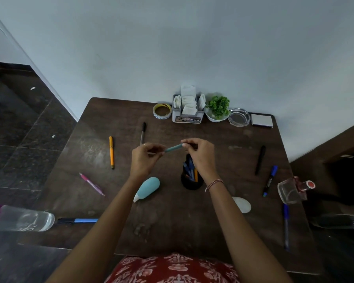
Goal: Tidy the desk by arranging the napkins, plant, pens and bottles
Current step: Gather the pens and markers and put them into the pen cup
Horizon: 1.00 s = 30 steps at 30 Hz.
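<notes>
Pen step: teal pen (173, 148) hangs roughly level between your hands, up off the table (172, 231) and just past the black pen holder (192, 181) at its centre. Left hand (145, 160) pinches one end in its fingertips and right hand (200, 156) pinches the other, so both grips are closed on that pen and hold nothing else. My read is that you're capping or checking it before it goes in; can't tell which end is the tip. Finish that, then release the left grip and let the right swing the pen upright directly over the holder mouth. Holder carries several pens leaning together, so aim for the free gap at the rim and lower it in rather than dropping it, since a light cup with a leaning bundle could tip. Keep your right wrist off the pens sticking up. Teal squeeze bottle (148, 187) lies on its side just left of the holder, under your left forearm's path, so mind it. Loose ones left: orange pen (111, 152), silver pen (142, 133), pink pen (92, 184), black pen (260, 160), blue marker (270, 180). Napkin holder (188, 111) and plant (218, 107) stand side by side at the wall edge and look sorted.
</notes>
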### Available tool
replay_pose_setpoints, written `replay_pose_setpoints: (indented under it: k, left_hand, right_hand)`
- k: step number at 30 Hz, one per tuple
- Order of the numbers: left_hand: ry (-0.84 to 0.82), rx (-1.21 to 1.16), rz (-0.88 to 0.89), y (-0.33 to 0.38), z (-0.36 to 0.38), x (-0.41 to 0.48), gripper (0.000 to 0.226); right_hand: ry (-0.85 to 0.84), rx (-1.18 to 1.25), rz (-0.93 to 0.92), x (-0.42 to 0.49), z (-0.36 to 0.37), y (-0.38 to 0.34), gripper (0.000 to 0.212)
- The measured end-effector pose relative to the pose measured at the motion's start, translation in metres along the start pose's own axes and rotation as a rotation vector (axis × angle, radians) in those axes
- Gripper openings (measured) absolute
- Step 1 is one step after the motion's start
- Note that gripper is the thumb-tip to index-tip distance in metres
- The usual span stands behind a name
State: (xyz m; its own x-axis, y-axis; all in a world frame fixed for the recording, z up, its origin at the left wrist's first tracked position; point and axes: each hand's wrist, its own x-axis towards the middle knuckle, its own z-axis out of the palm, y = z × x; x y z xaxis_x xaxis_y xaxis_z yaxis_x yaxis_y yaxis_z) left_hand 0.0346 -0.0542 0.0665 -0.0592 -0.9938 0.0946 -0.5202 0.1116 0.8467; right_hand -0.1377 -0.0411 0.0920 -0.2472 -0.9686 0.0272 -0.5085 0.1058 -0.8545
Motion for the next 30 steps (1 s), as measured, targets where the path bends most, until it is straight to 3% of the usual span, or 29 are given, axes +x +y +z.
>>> replay_pose_setpoints:
  k: [5,17,30]
  left_hand:
    - [-0.103,0.083,0.045,0.021,0.022,-0.005,0.017]
    - [-0.205,0.141,0.098,0.047,0.059,-0.012,0.017]
    - [-0.246,0.531,0.033,0.038,0.067,-0.026,0.016]
  right_hand:
    - [0.039,0.027,-0.08,-0.001,-0.025,0.003,0.014]
    - [-0.129,-0.197,-0.245,-0.016,-0.045,0.031,0.025]
    - [-0.288,-0.341,-0.206,-0.029,-0.024,0.056,0.023]
